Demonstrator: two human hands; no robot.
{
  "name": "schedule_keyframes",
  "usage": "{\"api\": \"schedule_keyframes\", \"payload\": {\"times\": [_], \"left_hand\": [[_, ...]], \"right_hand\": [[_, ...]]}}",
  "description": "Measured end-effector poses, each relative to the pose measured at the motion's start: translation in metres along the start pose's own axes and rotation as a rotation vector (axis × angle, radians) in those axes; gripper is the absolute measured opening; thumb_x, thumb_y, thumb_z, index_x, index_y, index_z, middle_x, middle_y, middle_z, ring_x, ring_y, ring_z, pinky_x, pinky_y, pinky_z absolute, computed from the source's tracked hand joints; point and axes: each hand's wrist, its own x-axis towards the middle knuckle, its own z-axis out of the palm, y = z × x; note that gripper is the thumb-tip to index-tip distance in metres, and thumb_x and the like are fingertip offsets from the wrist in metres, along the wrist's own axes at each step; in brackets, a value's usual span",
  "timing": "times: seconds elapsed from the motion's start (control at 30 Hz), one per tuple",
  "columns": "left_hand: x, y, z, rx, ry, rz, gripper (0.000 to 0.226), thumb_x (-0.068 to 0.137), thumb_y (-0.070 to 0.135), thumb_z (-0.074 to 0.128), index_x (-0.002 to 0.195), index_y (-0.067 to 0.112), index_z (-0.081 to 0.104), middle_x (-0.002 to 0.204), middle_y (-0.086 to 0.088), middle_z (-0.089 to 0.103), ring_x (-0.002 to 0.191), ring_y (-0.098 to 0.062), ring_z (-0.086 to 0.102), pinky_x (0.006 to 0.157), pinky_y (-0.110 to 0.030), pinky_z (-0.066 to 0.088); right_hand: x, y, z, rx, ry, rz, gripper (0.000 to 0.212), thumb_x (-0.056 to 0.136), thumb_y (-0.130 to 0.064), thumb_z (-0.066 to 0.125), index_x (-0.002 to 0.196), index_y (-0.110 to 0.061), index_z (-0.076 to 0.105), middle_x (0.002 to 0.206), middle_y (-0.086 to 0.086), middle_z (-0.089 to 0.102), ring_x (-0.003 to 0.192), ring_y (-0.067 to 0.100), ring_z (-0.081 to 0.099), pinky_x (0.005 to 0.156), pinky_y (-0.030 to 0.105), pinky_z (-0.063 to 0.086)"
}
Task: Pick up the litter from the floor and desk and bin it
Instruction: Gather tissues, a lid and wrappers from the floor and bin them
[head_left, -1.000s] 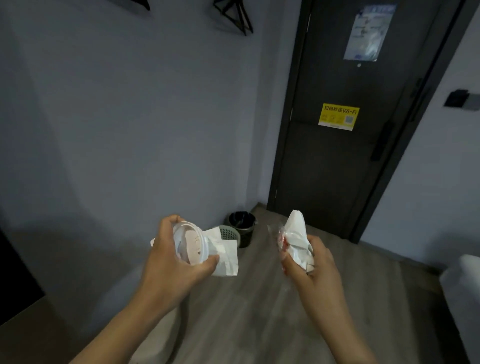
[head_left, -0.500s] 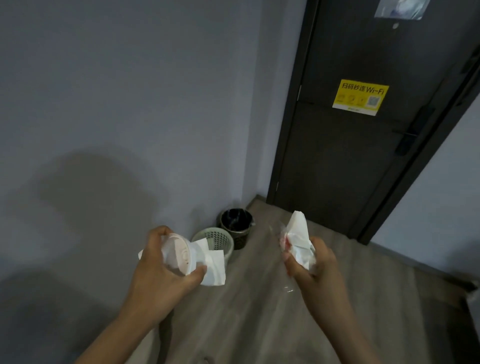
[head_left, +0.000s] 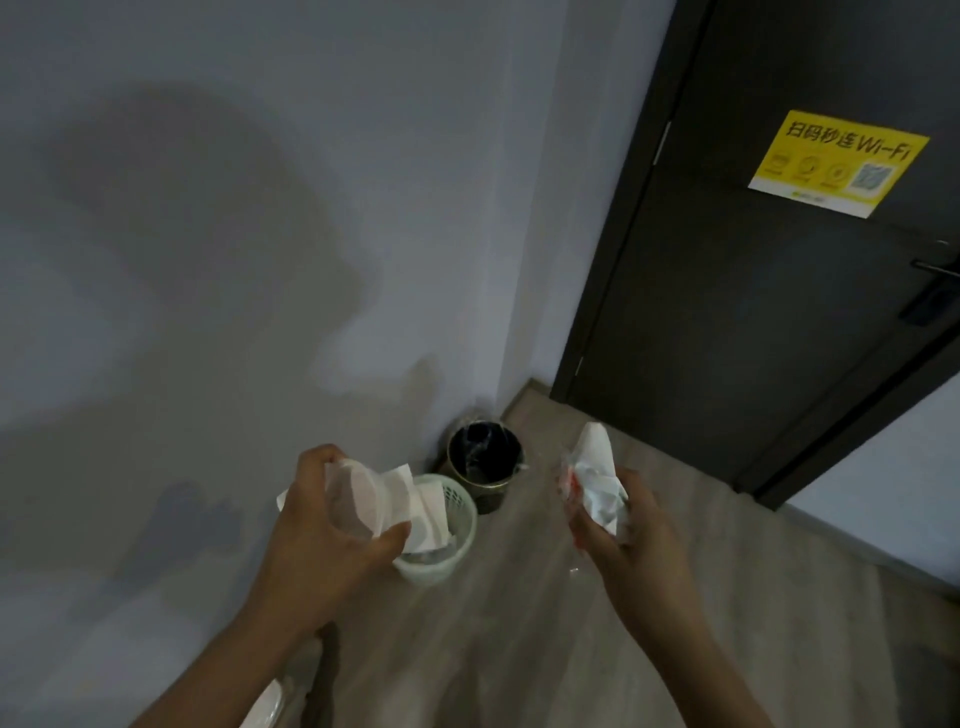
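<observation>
Between the curled fingers (head_left: 318, 460) and thumb of the left hand (head_left: 332, 535), a round white lid (head_left: 358, 493) is being gripped edge-on. A folded white tissue (head_left: 428, 512) is being pinched with it and is sticking out past the thumb tip.

Across from it, the right hand (head_left: 636, 543) is clenching round a crumpled paper (head_left: 597, 478). It is white with red smears on the side nearest the thumb, and its peak is poking up above the knuckles. Something clear may be dangling under this fist; too faint to tell.

Just beyond the left fingertips, a pale green mesh basket (head_left: 462, 545) is standing on the floor (head_left: 519, 639). The tissue is overlapping its opening in this view, and some white scraps are lying inside it. Past the basket, a black bin (head_left: 491, 500) with a dark liner is standing in the corner. Whether the two are touching cannot be told.

Both hands are hovering above the floor, well apart from each other, with the bins between and ahead of them.

Farther out, a grey wall (head_left: 260, 260) is carrying a large soft shadow. To the right fist's far side, a dark door (head_left: 753, 322) is showing a yellow Wi-Fi sticker (head_left: 837, 163).
</observation>
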Motion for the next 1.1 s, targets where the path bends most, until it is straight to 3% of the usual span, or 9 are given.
{"api": "schedule_keyframes", "payload": {"times": [0.07, 0.17, 0.3, 0.43, 0.63, 0.8, 0.93, 1.1], "left_hand": [[0.026, -0.003, 0.010, 0.006, -0.001, -0.013, 0.082, 0.048, 0.035, 0.088, 0.104, 0.054, 0.031, 0.093, 0.017, 0.053, 0.073, -0.002, 0.058, 0.049, -0.014, 0.040], [0.068, -0.008, 0.030, 0.001, -0.011, -0.037, 0.083, 0.049, 0.036, 0.087, 0.106, 0.056, 0.030, 0.096, 0.018, 0.053, 0.076, -0.003, 0.059, 0.054, -0.015, 0.042], [0.123, -0.007, 0.068, 0.015, 0.014, -0.075, 0.084, 0.047, 0.038, 0.087, 0.107, 0.055, 0.030, 0.098, 0.021, 0.052, 0.079, -0.002, 0.058, 0.057, -0.015, 0.043], [0.175, 0.002, 0.108, 0.038, 0.064, -0.121, 0.083, 0.049, 0.037, 0.087, 0.105, 0.055, 0.030, 0.099, 0.022, 0.052, 0.079, 0.004, 0.058, 0.054, -0.012, 0.042], [0.228, -0.006, 0.147, 0.143, 0.112, -0.214, 0.081, 0.050, 0.039, 0.087, 0.107, 0.045, 0.030, 0.098, 0.010, 0.055, 0.081, -0.012, 0.060, 0.058, -0.021, 0.044], [0.248, -0.036, 0.166, 0.196, 0.112, -0.312, 0.079, 0.056, 0.038, 0.087, 0.110, 0.042, 0.030, 0.103, -0.001, 0.054, 0.084, -0.019, 0.057, 0.057, -0.020, 0.041], [0.266, -0.079, 0.183, 0.192, 0.079, -0.382, 0.079, 0.054, 0.037, 0.087, 0.110, 0.040, 0.031, 0.102, 0.000, 0.055, 0.082, -0.015, 0.056, 0.056, -0.014, 0.038], [0.276, -0.154, 0.215, 0.191, -0.015, -0.514, 0.083, 0.050, 0.039, 0.088, 0.107, 0.044, 0.029, 0.101, 0.003, 0.052, 0.080, -0.009, 0.054, 0.056, -0.007, 0.035]], "right_hand": [[0.032, 0.006, 0.006, -0.008, -0.006, 0.009, 0.035, 0.085, -0.041, 0.066, 0.117, -0.030, 0.055, 0.107, 0.000, 0.060, 0.084, 0.010, 0.063, 0.061, 0.023, 0.054], [0.087, 0.019, 0.013, -0.010, -0.032, 0.031, 0.039, 0.084, -0.046, 0.065, 0.118, -0.027, 0.056, 0.106, 0.001, 0.061, 0.086, 0.016, 0.064, 0.064, 0.032, 0.057], [0.168, 0.039, 0.023, -0.001, -0.088, 0.000, 0.037, 0.086, -0.042, 0.066, 0.118, -0.028, 0.056, 0.106, 0.000, 0.062, 0.085, 0.013, 0.064, 0.061, 0.024, 0.055], [0.257, 0.053, 0.034, -0.007, -0.191, -0.025, 0.033, 0.086, -0.039, 0.066, 0.115, -0.028, 0.056, 0.105, 0.001, 0.061, 0.087, 0.014, 0.063, 0.071, 0.037, 0.057], [0.364, 0.072, 0.060, -0.056, -0.360, -0.038, 0.032, 0.085, -0.038, 0.068, 0.112, -0.026, 0.057, 0.101, 0.005, 0.062, 0.086, 0.017, 0.063, 0.074, 0.041, 0.055], [0.404, 0.095, 0.094, -0.070, -0.476, 0.020, 0.036, 0.083, -0.041, 0.069, 0.112, -0.025, 0.057, 0.101, 0.008, 0.062, 0.083, 0.018, 0.065, 0.065, 0.033, 0.056], [0.420, 0.124, 0.132, -0.124, -0.548, 0.074, 0.036, 0.083, -0.042, 0.069, 0.112, -0.024, 0.055, 0.101, 0.008, 0.061, 0.085, 0.022, 0.064, 0.070, 0.044, 0.057], [0.421, 0.171, 0.180, -0.138, -0.603, 0.173, 0.030, 0.085, -0.049, 0.064, 0.104, -0.028, 0.056, 0.095, 0.009, 0.063, 0.080, 0.021, 0.065, 0.067, 0.041, 0.057]]}}
